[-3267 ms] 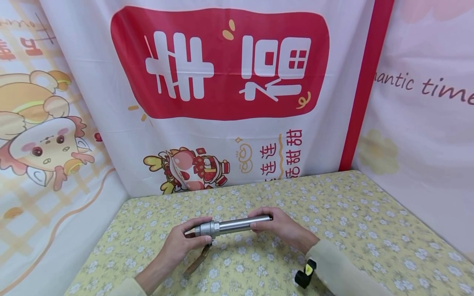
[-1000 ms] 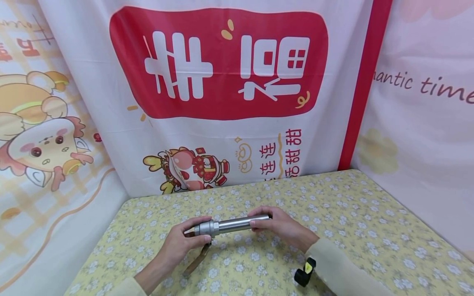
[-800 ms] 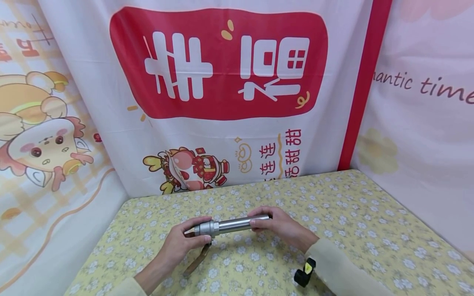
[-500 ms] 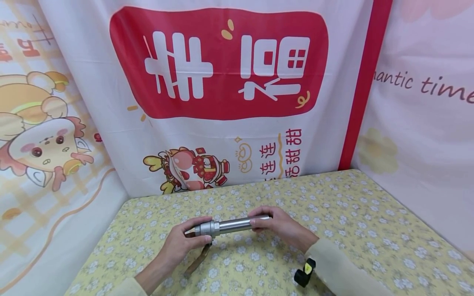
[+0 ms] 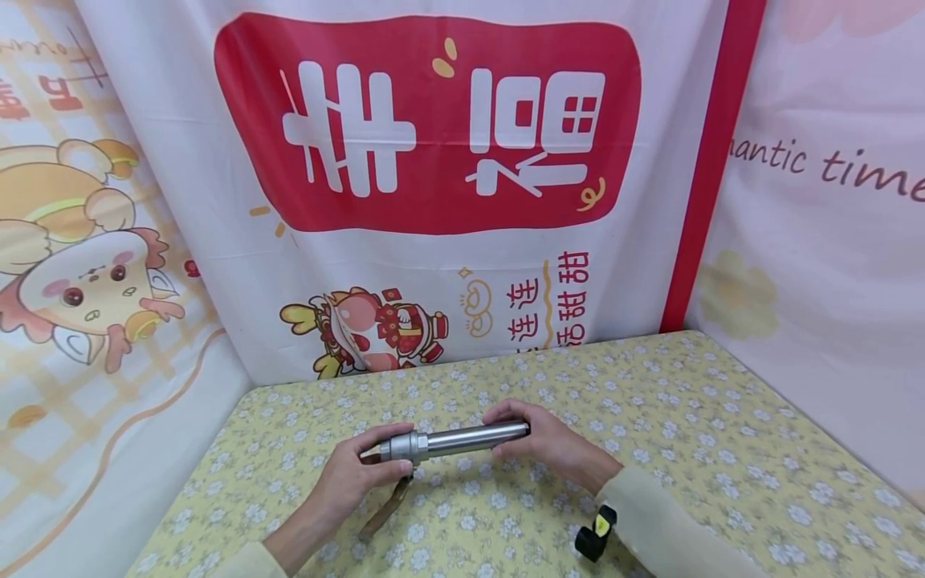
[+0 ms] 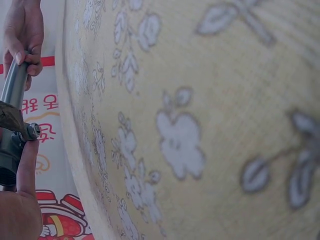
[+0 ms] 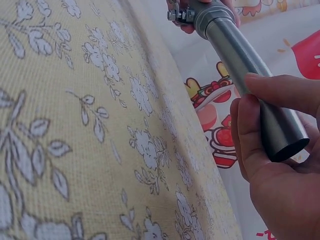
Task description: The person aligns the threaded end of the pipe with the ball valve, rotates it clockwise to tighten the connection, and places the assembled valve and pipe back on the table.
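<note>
A grey metal ball valve [image 5: 405, 446] is held above the table between the thumb and fingers of my left hand [image 5: 345, 478]. Its brownish lever handle [image 5: 385, 512] slants down toward me. From the valve's right end a smooth steel pipe [image 5: 462, 439] runs to the right, the two meeting end to end. Around the pipe's far end curl the fingers of my right hand [image 5: 545, 441]. In the right wrist view the pipe [image 7: 240, 55] shows its open end, with fingertips on both sides. The left wrist view catches the lever [image 6: 11, 117] and a nut [image 6: 34, 131].
A yellow floral cloth [image 5: 614, 482] covers the table. Printed curtains [image 5: 433, 257] stand behind it and at both sides. A black strap piece with a yellow mark [image 5: 596, 534] sits at the right sleeve.
The right thumb has slid lower on the pipe's near side, and the right fingers have shifted their grip, so more of the pipe's end shows. The left hand and valve stay put.
</note>
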Tool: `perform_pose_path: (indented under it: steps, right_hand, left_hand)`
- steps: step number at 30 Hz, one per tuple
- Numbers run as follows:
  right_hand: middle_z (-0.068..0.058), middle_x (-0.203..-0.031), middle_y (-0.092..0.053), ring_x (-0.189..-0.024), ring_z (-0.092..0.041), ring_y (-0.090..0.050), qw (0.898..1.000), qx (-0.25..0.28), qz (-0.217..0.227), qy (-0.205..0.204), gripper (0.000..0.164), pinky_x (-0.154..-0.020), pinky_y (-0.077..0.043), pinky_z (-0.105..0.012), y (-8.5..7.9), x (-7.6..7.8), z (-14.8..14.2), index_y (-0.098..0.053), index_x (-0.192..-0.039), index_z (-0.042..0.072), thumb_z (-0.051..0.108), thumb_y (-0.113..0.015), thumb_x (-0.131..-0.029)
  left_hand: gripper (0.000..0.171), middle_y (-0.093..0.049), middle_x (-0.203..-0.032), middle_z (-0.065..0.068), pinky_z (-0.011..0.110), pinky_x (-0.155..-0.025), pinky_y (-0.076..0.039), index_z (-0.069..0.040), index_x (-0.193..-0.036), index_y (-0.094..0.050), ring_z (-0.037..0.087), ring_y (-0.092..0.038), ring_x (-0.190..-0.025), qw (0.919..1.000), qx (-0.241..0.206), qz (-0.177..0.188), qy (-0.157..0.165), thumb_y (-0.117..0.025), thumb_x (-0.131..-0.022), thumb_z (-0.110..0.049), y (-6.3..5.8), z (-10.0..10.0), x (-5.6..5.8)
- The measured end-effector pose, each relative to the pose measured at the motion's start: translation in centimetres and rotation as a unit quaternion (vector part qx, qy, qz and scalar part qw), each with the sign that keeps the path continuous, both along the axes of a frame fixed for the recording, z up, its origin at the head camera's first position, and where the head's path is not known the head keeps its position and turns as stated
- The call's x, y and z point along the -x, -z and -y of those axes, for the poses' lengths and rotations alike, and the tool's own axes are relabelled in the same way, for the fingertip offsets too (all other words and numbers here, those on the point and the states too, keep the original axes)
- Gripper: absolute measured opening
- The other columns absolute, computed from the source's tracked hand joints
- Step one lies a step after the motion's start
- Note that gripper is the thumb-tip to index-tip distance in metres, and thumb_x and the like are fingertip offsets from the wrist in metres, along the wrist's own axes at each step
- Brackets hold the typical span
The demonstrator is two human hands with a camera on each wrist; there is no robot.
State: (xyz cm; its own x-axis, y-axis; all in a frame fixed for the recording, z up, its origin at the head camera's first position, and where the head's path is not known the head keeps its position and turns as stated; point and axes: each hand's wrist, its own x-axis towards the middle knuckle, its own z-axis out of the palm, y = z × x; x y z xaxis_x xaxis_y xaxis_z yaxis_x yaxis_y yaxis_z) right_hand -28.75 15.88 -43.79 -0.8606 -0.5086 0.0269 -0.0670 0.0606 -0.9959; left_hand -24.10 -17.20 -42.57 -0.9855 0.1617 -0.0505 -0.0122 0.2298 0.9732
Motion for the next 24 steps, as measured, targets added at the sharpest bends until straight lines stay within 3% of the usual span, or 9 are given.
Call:
perform_pose_path:
  steps: [16, 24]
  right_hand:
    - [-0.02, -0.137, -0.065, -0.115, -0.023, -0.067, 1.0, 0.005, 0.016, -0.006, 0.043, -0.099, -0.058, -0.037, -0.29, -0.23, -0.15, -0.065, -0.139, 0.003, 0.011, -0.08, -0.1]
    - [-0.018, -0.136, -0.067, -0.114, -0.022, -0.069, 1.0, 0.005, 0.025, -0.01, 0.044, -0.102, -0.059, -0.043, -0.2, -0.06, -0.16, -0.066, -0.142, 0.004, 0.016, -0.08, -0.102]
  left_hand:
    - [0.062, -0.06, -0.149, 0.018, 0.041, -0.089, -0.061, -0.015, -0.15, -0.068, 0.027, -0.067, -0.11, 0.9999, -0.007, 0.003, 0.008, -0.09, -0.092, -0.022, -0.17, 0.1, 0.11]
    - [0.062, -0.06, -0.15, 0.018, 0.041, -0.089, -0.061, -0.014, -0.15, -0.068, 0.027, -0.067, -0.11, 0.9999, -0.01, 0.002, 0.008, -0.09, -0.093, -0.02, -0.13, 0.15, 0.08]
